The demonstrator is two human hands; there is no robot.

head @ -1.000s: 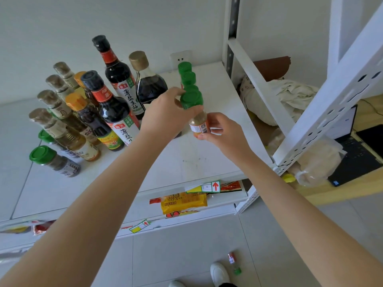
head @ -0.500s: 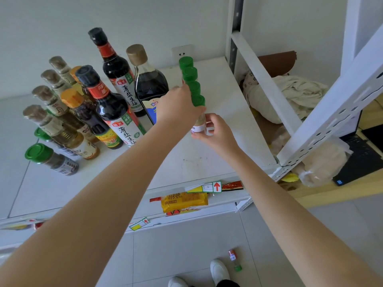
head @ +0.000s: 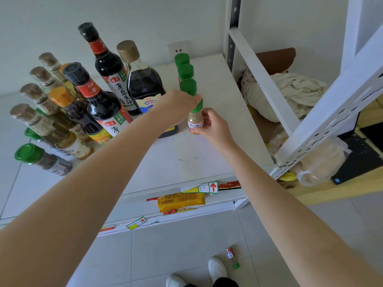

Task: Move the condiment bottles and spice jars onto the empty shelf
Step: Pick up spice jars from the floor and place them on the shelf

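A small spice jar (head: 194, 119) with a green cap and pale powder stands on the white shelf (head: 209, 154), at the near end of a row of three green-capped jars (head: 185, 71). My left hand (head: 178, 104) grips its cap from above. My right hand (head: 211, 126) pinches its labelled body from the right. Left of them stand dark sauce bottles (head: 143, 83) and several brown-capped spice jars (head: 41, 94), with more green-capped jars (head: 41, 159) at the near left.
A white slotted upright and diagonal brace (head: 267, 81) bound the shelf on the right, with bags and cloth (head: 290, 94) behind. Snack packets (head: 180, 200) lie on the lower shelf. One small jar (head: 232, 256) lies on the tiled floor by my shoes.
Both hands lowered the green-capped jar from the air onto the shelf, into line with the other green-capped jars. The view shifted a little closer.
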